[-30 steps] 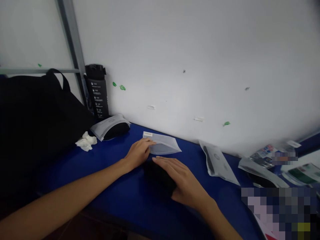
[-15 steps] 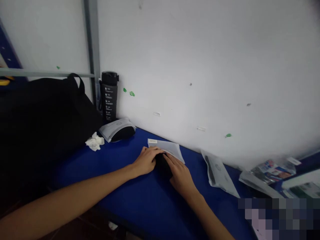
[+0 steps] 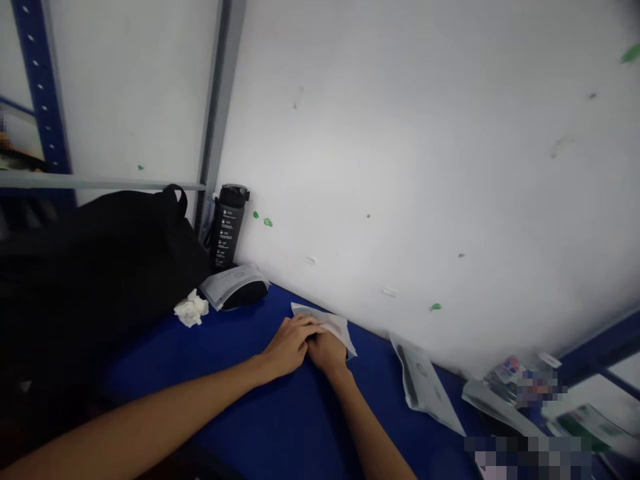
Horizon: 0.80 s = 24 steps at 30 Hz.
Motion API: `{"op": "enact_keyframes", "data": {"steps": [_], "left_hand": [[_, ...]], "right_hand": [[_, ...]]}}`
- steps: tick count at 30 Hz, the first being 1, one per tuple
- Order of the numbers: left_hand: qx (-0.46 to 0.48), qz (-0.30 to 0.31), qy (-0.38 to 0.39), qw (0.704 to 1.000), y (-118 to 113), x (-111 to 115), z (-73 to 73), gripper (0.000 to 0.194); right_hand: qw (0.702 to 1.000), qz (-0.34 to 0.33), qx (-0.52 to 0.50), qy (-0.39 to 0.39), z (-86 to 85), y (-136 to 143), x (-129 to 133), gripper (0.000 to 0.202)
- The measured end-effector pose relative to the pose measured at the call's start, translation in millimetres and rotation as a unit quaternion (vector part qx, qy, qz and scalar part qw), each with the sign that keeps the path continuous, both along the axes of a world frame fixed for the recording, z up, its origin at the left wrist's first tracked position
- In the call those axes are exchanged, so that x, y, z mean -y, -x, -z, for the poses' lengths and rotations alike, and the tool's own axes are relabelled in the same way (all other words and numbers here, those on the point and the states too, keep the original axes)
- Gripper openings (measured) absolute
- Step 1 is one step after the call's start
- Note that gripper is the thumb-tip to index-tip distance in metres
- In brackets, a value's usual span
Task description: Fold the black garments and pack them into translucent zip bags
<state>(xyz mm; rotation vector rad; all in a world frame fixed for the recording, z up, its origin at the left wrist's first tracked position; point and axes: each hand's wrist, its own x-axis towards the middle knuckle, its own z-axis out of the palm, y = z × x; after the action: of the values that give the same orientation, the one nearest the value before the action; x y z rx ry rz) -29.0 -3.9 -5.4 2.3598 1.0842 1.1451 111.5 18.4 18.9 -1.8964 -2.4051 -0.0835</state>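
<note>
The left hand [image 3: 289,345] comes in from the lower left of the frame on a long, nearly straight forearm, palm down. Its fingers lie close together and bent, reaching over the near edge of a frosted pouch [image 3: 333,322] just below the centre of the frame; whether they pinch it cannot be told. The right hand [image 3: 327,350] comes up from the lower centre, back of the hand upward, with its fingers inside or under the pouch's near side, so their state cannot be told. The two hands touch or nearly touch, and between them they hide much of the pouch's mouth and whatever is within.

The pouch lies on the blue bench [image 3: 235,400], near the white wall [image 3: 400,167]. To its left are another pouch with a black item partly out [image 3: 235,287], a crumpled white tissue [image 3: 191,309], an upright black bottle [image 3: 229,227] and a large black bag [image 3: 115,260]. To its right, a pouch holding something dark [image 3: 425,387] lies at a slant, with clear packaging [image 3: 515,377] farther toward the right edge.
</note>
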Motion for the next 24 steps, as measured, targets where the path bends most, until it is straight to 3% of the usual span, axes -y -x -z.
{"op": "enact_keyframes", "data": {"steps": [7,10,12,14,16,18,20,22,24], "left_hand": [[0.029,-0.007,0.009,1.0,3.8,1.0,0.1,0.067],[0.042,-0.005,0.0,0.999,3.5,-1.5,3.8,0.066],[0.05,-0.007,-0.005,0.999,2.9,-2.7,5.1,0.06],[0.053,-0.017,-0.004,0.998,2.7,-3.5,4.6,0.051],[0.049,-0.022,-0.003,0.999,3.4,-4.0,2.7,0.047],[0.044,-0.016,-0.001,0.999,4.6,-4.7,0.0,0.047],[0.044,-0.006,0.003,0.999,5.7,-5.5,-2.6,0.045],[0.051,0.007,0.003,0.999,6.1,-6.3,-4.4,0.045],[0.065,0.016,0.003,0.998,5.8,-7.0,-5.5,0.044]], "right_hand": [[0.982,-0.117,-0.09,-0.114,29.4,-29.6,20.5,0.044],[0.933,-0.238,-0.151,-0.221,37.2,-48.5,35.8,0.05],[0.906,-0.273,-0.164,-0.28,34.0,-54.8,44.3,0.046],[0.904,-0.233,-0.159,-0.32,26.9,-56.5,48.6,0.042],[0.92,-0.146,-0.152,-0.329,22.1,-57.9,47.1,0.05],[0.938,-0.057,-0.157,-0.304,23.7,-62.4,40.6,0.056],[0.947,0.013,-0.183,-0.263,30.4,-69.7,32.0,0.047],[0.948,0.043,-0.225,-0.223,37.1,-76.8,24.5,0.036],[0.939,0.026,-0.274,-0.206,39.5,-80.7,19.9,0.028]]}}
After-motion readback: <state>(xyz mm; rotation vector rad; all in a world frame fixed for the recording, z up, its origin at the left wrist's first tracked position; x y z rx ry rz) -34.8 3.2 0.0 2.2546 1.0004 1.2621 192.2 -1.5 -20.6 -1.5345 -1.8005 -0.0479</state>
